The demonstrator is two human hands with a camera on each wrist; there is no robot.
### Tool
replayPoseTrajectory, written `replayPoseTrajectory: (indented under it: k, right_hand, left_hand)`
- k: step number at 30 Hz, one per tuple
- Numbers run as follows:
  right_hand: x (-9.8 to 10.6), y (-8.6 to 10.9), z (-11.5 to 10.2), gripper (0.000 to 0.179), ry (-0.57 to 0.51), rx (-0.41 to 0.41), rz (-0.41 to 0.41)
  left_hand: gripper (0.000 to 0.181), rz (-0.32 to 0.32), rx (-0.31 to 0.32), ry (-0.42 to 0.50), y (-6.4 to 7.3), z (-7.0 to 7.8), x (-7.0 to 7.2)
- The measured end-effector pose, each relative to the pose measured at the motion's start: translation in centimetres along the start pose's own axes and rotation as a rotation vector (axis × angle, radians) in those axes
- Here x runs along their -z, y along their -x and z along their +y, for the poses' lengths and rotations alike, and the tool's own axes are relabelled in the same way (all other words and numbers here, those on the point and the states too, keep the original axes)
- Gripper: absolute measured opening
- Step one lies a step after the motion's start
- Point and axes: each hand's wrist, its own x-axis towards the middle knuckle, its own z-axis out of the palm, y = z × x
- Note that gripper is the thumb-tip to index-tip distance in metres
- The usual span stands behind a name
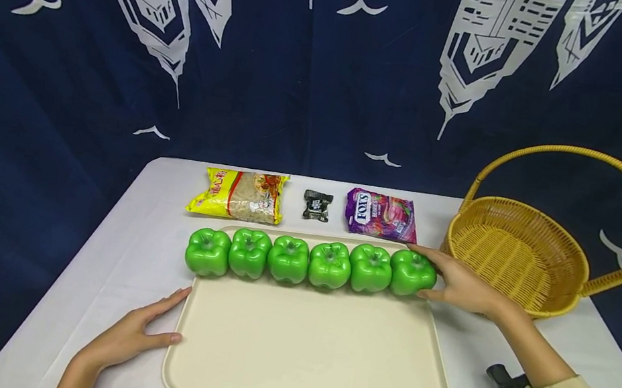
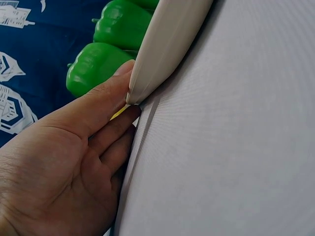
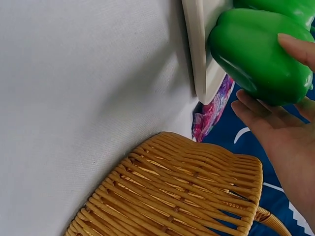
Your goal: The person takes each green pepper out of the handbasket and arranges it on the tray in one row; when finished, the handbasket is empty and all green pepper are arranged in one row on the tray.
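Observation:
Several green bell peppers (image 1: 330,265) stand in a row along the far side of a cream tray (image 1: 310,350). My right hand (image 1: 464,283) holds the rightmost bell pepper (image 3: 261,54), thumb on one side and fingers on the other; the fingertips behind it are partly hidden. At the tray's left edge my left hand (image 1: 126,334) touches the rim with thumb and fingertips, fingers fairly straight. The left wrist view shows the thumb of this hand (image 2: 74,147) against the tray rim (image 2: 162,49).
Behind the tray lie a yellow food packet (image 1: 243,195), a small black packet (image 1: 317,206) and a purple candy bag (image 1: 382,215). A wicker basket (image 1: 521,254) with a tall handle stands at the right, close to my right hand. White cloth (image 1: 115,237) covers the table.

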Motion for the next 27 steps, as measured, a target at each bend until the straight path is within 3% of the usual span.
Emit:
replayPoseTrajectory:
  k: [18, 23, 27]
  right_hand:
    - [0.5, 0.6, -0.8, 0.085, 0.013, 0.032, 0.059]
    - [1.9, 2.1, -2.2, 0.078, 0.049, 0.068, 0.15]
    - [3.6, 3.7, -3.1, 0.073, 0.094, 0.088, 0.283]
  left_hand:
    - [0.076, 0.005, 0.005, -0.027, -0.2, 0.0, -0.1]
    - [0.076, 0.0, -0.009, -0.057, -0.5, 0.1, 0.0]
    - [0.073, -0.004, -0.01, -0.056, -0.8, 0.4, 0.2]
